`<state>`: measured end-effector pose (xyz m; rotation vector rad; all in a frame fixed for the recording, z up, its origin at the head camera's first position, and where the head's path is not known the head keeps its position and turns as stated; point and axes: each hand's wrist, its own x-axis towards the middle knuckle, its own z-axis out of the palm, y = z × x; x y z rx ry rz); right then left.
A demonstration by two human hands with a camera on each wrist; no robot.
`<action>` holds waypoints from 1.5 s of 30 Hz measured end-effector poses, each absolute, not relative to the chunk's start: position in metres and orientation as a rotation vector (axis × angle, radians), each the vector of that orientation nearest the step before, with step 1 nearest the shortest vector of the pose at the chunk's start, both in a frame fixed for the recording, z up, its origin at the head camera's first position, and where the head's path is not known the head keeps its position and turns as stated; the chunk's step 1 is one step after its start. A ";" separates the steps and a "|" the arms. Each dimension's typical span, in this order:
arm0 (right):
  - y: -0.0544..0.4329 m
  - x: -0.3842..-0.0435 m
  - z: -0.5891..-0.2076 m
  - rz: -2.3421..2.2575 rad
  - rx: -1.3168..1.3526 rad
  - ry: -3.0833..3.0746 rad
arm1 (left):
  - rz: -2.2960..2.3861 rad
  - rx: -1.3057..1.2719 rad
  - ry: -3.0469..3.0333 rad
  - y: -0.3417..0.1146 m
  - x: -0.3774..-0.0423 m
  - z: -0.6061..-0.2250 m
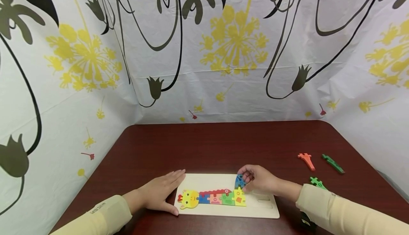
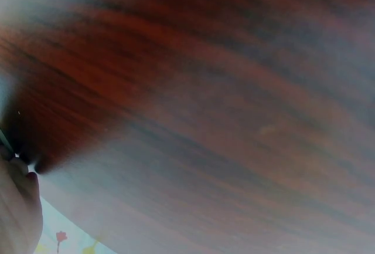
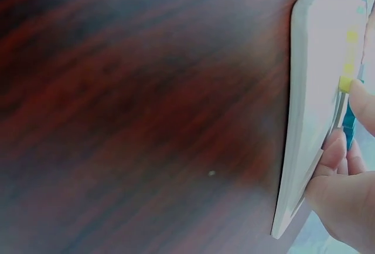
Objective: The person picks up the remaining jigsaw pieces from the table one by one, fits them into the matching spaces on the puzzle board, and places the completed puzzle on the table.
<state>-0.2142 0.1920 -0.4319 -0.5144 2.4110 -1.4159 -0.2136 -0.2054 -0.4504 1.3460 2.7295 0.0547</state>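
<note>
A pale wooden puzzle board [image 1: 207, 181] lies on the table with a giraffe picture partly laid in it. The yellow giraffe head [image 1: 190, 199] is at the left, followed by blue, pink, green and yellow pieces in a row, with a red strip [image 1: 212, 192] along their top. My left hand [image 1: 159, 191] rests at the board's left edge, fingers extended. Over the right half, my right hand [image 1: 263, 180] pinches a blue puzzle piece [image 1: 239, 182] just above the yellow piece [image 1: 239, 200]. In the right wrist view the blue piece [image 3: 350, 126] is partly hidden by the fingers.
To the right on the dark wooden table [image 1: 204, 146] lie an orange piece [image 1: 307, 161], a long green piece [image 1: 333, 163] and another green piece [image 1: 317, 182], partly covered by the right sleeve. A white patterned cloth [image 1: 191, 61] hangs around the table.
</note>
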 end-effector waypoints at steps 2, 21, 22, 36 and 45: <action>0.192 -0.215 -0.432 -1.411 -0.514 2.413 | 0.052 1.349 2.730 -0.205 -0.214 -0.450; 0.191 -0.217 -0.436 -1.391 -0.527 2.417 | 0.058 1.314 2.718 -0.205 -0.214 -0.449; 0.191 -0.217 -0.436 -1.392 -0.531 2.415 | 0.058 1.316 2.719 -0.205 -0.214 -0.449; 0.192 -0.216 -0.433 -1.356 -0.569 2.438 | 0.068 1.328 2.726 -0.204 -0.212 -0.448; 0.192 -0.216 -0.433 -1.344 -0.564 2.444 | 0.087 1.359 2.727 -0.205 -0.213 -0.450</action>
